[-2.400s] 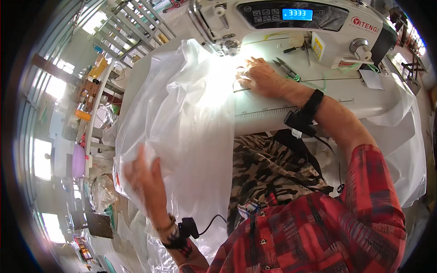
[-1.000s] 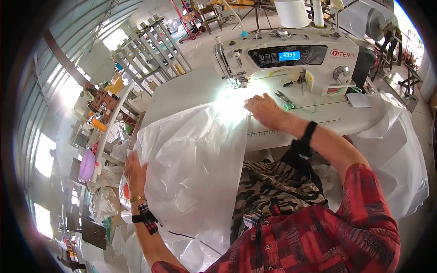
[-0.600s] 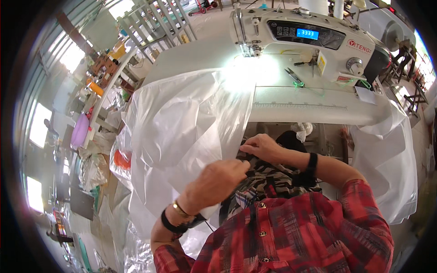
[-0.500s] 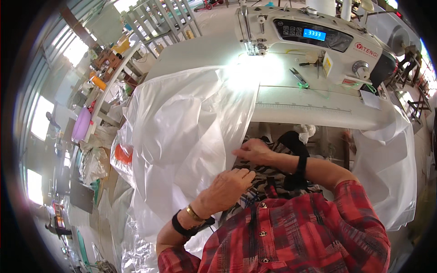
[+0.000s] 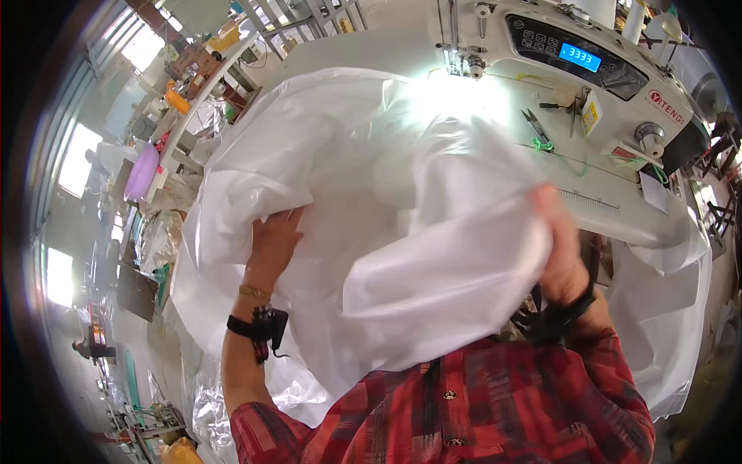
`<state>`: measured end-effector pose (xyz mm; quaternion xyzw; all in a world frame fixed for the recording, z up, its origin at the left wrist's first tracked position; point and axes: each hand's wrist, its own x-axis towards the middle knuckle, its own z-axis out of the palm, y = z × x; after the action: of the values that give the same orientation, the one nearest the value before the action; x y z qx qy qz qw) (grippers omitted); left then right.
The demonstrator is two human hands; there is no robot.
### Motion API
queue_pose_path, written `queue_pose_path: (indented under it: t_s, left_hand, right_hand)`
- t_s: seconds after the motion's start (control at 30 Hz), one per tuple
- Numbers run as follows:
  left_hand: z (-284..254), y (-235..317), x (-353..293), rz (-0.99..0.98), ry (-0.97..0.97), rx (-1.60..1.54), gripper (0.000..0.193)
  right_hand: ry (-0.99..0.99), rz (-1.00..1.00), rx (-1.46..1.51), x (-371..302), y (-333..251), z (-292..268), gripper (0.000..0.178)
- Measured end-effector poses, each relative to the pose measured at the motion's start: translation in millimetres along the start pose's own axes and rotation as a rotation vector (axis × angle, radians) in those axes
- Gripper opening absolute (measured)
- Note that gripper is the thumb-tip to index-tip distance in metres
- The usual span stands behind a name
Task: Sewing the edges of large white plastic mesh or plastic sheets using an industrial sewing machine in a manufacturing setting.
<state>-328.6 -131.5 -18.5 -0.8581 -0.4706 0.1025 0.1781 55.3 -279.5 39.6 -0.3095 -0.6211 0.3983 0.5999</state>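
A large translucent white plastic sheet [image 5: 255, 166] covers the left of the sewing table and falls over my lap. My left hand [image 5: 274, 243] lies on it at the left, fingers stretched out, with some fingertips hidden by a fold. At the right, my right hand [image 5: 560, 251] grips the sheet's raised edge; motion blurs the fingers. Between the hands the sheet billows up in a broad fold. Behind it stands a white sewing machine [image 5: 533, 46], its needle area brightly lit and partly covered by the sheet.
Thread snips [image 5: 537, 127] with green on the handles lie on the table [image 5: 610, 182] right of the needle. More white sheeting [image 5: 661, 309] hangs over the table's right side. On the left, a shelf holds an orange thread spool [image 5: 177, 98], near a purple basin [image 5: 142, 172].
My hands have moved apart, the left one forward and left, the right one right and up with the sheet's edge. The sheet now covers my lap. The whole view has shifted slightly.
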Motion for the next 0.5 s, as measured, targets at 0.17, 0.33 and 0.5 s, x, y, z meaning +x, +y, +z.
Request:
queue_pose_path:
  t_s: [0.17, 0.33, 0.5]
  left_hand:
    - [-20, 14, 12, 0.129, 0.153, -0.242, 0.041]
    - [-53, 109, -3, 0.384, 0.058, -0.658, 0.018]
    - [34, 173, 7, 0.307, -0.139, -1.1, 0.02]
  right_hand:
    - [-0.289, 0.36, -0.429, -48, 52, -23, 0.027]
    - [-0.181, 0.599, -0.382, -68, 49, -17, 0.021]
    - [0.161, 0.588, 0.655, -73, 1, -3, 0.024]
